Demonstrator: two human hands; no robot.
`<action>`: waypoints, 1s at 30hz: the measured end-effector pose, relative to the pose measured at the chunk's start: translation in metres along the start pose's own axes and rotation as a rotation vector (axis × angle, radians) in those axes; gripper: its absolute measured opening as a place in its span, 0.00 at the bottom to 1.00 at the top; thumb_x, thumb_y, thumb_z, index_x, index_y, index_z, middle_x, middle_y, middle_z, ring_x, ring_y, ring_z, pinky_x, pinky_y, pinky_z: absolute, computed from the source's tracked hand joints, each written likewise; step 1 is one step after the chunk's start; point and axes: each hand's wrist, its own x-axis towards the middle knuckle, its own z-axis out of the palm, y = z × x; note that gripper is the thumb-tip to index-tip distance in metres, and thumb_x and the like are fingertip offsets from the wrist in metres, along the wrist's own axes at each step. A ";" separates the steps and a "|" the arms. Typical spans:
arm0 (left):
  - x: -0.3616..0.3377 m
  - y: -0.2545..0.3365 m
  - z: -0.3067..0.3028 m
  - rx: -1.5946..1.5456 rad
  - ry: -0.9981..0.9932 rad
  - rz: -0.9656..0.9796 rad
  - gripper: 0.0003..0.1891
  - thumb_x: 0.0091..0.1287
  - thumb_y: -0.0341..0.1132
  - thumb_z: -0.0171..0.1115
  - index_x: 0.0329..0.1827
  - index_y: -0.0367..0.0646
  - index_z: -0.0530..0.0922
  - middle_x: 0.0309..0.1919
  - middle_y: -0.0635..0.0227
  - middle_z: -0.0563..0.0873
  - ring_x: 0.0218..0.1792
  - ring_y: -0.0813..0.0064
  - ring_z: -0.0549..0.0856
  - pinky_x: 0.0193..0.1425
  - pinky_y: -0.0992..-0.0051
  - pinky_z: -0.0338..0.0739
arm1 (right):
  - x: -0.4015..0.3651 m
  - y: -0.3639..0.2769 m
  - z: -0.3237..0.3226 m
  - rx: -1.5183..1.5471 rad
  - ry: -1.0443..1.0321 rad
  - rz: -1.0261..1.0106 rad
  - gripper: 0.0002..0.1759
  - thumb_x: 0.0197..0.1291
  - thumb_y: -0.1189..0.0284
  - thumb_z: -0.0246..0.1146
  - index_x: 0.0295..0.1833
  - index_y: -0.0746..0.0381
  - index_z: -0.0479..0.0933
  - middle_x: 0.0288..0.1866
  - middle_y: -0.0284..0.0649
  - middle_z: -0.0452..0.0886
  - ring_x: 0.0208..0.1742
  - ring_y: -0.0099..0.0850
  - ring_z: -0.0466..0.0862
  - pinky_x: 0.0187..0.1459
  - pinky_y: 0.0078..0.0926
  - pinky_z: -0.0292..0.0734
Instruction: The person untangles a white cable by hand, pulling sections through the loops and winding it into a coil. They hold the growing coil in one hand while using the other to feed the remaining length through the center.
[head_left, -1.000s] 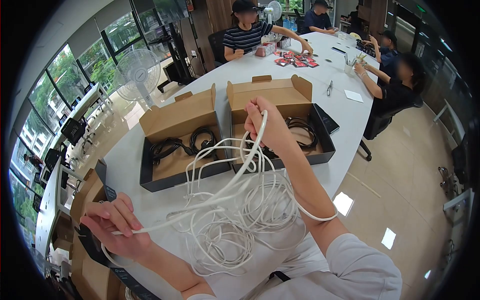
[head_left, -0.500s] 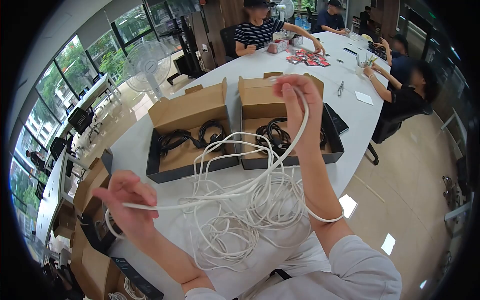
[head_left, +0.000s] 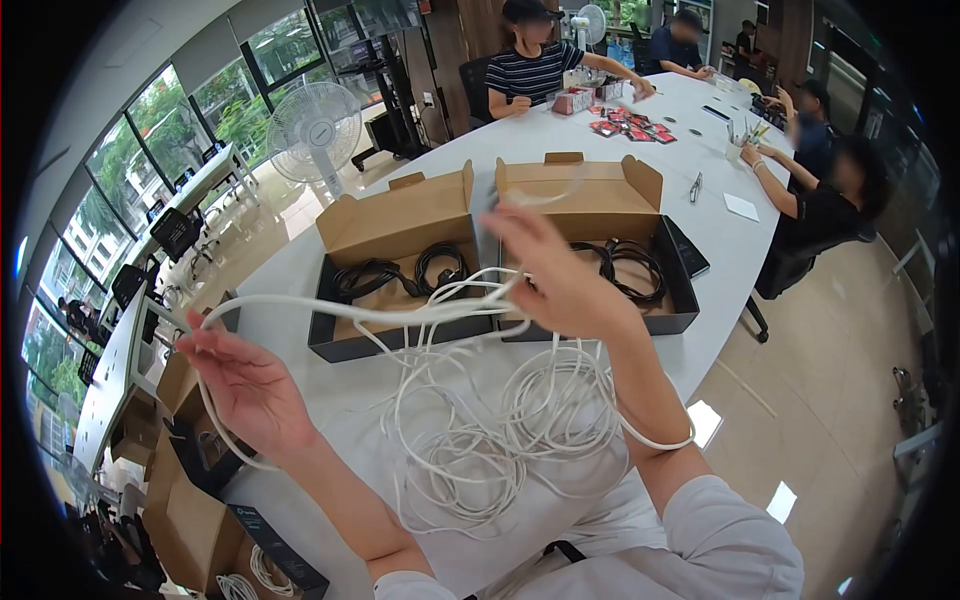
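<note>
A long white cable (head_left: 385,315) stretches between my two hands above the table. At the left, my left hand (head_left: 250,390) pinches it at the fingertips, and a length hangs down from there. My right hand (head_left: 565,285), smeared by motion, has its lower fingers curled around strands and its forefinger stretched out. A blurred loose cable end (head_left: 550,195) is in the air above it. Below lies a tangled heap of white cable (head_left: 470,460), with one loop around my right forearm. Behind are two open boxes, a left one (head_left: 400,205) and a right one (head_left: 580,190), holding black cables (head_left: 635,275).
More open boxes (head_left: 185,520) stand at the lower left, one with white cable inside. A dark flat box (head_left: 688,250) lies beside the right box. Red packets (head_left: 632,125), a pen cup (head_left: 740,140) and seated people are farther along the table (head_left: 420,165). A fan (head_left: 315,135) stands behind.
My left hand has risen and moved slightly left with the cable. My right hand has come down and left, now around strands lower down, while a cable end swings loose above it.
</note>
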 end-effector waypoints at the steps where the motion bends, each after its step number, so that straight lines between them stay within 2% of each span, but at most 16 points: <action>1: 0.000 0.001 0.001 -0.017 -0.012 -0.001 0.15 0.75 0.29 0.46 0.60 0.34 0.73 0.64 0.52 0.73 0.59 0.65 0.80 0.68 0.69 0.74 | 0.000 0.000 0.002 0.102 -0.072 -0.089 0.38 0.53 0.84 0.56 0.71 0.68 0.55 0.70 0.55 0.58 0.72 0.48 0.59 0.69 0.37 0.58; 3: 0.002 0.007 0.002 -0.049 -0.036 0.000 0.15 0.74 0.29 0.47 0.59 0.33 0.74 0.66 0.52 0.71 0.59 0.65 0.79 0.67 0.70 0.75 | 0.000 -0.001 0.006 0.308 -0.218 -0.270 0.36 0.58 0.80 0.56 0.72 0.69 0.54 0.69 0.60 0.61 0.72 0.51 0.61 0.68 0.37 0.59; 6: 0.004 0.016 0.002 0.091 -0.020 0.141 0.19 0.74 0.29 0.47 0.64 0.27 0.65 0.58 0.55 0.79 0.58 0.67 0.80 0.66 0.72 0.76 | -0.002 -0.010 0.001 0.378 -0.340 -0.322 0.35 0.63 0.76 0.57 0.73 0.70 0.53 0.71 0.57 0.61 0.72 0.44 0.64 0.68 0.33 0.60; 9: 0.007 0.034 -0.011 0.091 -0.018 0.197 0.15 0.74 0.28 0.46 0.60 0.32 0.71 0.65 0.49 0.72 0.60 0.63 0.79 0.67 0.70 0.75 | -0.003 -0.009 -0.001 0.578 -0.390 -0.287 0.34 0.64 0.75 0.58 0.74 0.67 0.55 0.73 0.51 0.61 0.73 0.43 0.62 0.69 0.33 0.58; 12: 0.009 0.037 -0.015 0.172 0.071 0.317 0.17 0.75 0.27 0.45 0.65 0.33 0.66 0.67 0.46 0.67 0.60 0.61 0.78 0.69 0.69 0.74 | -0.002 -0.026 -0.002 0.420 -0.374 -0.223 0.32 0.62 0.75 0.61 0.71 0.65 0.61 0.69 0.48 0.70 0.66 0.39 0.72 0.61 0.33 0.69; 15: 0.009 0.025 -0.002 0.304 0.149 0.332 0.25 0.73 0.35 0.52 0.70 0.35 0.58 0.71 0.45 0.61 0.61 0.58 0.78 0.69 0.68 0.72 | 0.005 -0.039 0.000 0.280 -0.381 -0.092 0.27 0.60 0.76 0.62 0.66 0.64 0.69 0.56 0.45 0.81 0.53 0.36 0.83 0.48 0.30 0.78; 18: 0.004 -0.001 0.017 0.647 0.188 0.177 0.43 0.65 0.50 0.62 0.75 0.38 0.50 0.73 0.45 0.56 0.63 0.57 0.75 0.69 0.68 0.70 | 0.006 -0.030 0.015 0.379 -0.181 -0.199 0.18 0.61 0.77 0.61 0.58 0.64 0.75 0.38 0.48 0.85 0.38 0.36 0.87 0.39 0.29 0.79; 20: -0.004 -0.024 0.027 1.115 0.098 -0.002 0.57 0.52 0.62 0.69 0.76 0.39 0.47 0.71 0.47 0.62 0.65 0.58 0.74 0.65 0.70 0.71 | 0.005 -0.035 0.011 0.475 -0.156 -0.106 0.16 0.61 0.78 0.60 0.56 0.65 0.77 0.35 0.47 0.85 0.36 0.35 0.88 0.37 0.28 0.79; 22: -0.014 -0.039 0.023 1.285 -0.144 -0.325 0.56 0.47 0.64 0.72 0.73 0.38 0.59 0.68 0.50 0.68 0.64 0.59 0.75 0.58 0.71 0.74 | 0.005 -0.040 0.007 0.516 -0.139 -0.062 0.15 0.62 0.78 0.60 0.55 0.65 0.77 0.33 0.46 0.85 0.34 0.34 0.88 0.35 0.27 0.79; 24: -0.027 -0.060 0.020 1.420 -0.235 -0.492 0.46 0.47 0.61 0.74 0.65 0.38 0.72 0.62 0.54 0.76 0.59 0.62 0.79 0.52 0.72 0.75 | 0.004 -0.043 0.005 0.502 -0.126 -0.065 0.15 0.62 0.78 0.60 0.55 0.65 0.77 0.33 0.45 0.85 0.32 0.33 0.88 0.34 0.26 0.79; 27: -0.027 -0.079 0.030 1.725 -0.268 -0.340 0.31 0.54 0.53 0.73 0.54 0.38 0.81 0.56 0.57 0.80 0.54 0.66 0.81 0.50 0.72 0.76 | 0.004 -0.043 0.007 0.511 -0.184 -0.048 0.17 0.61 0.78 0.60 0.56 0.64 0.77 0.32 0.45 0.85 0.31 0.32 0.88 0.33 0.24 0.79; 30: -0.028 -0.087 0.022 1.572 -0.158 -0.243 0.20 0.60 0.45 0.70 0.46 0.38 0.82 0.51 0.59 0.82 0.51 0.68 0.81 0.49 0.72 0.77 | 0.003 -0.046 0.008 0.547 -0.231 -0.067 0.19 0.59 0.83 0.60 0.57 0.65 0.77 0.39 0.40 0.86 0.34 0.29 0.89 0.28 0.18 0.79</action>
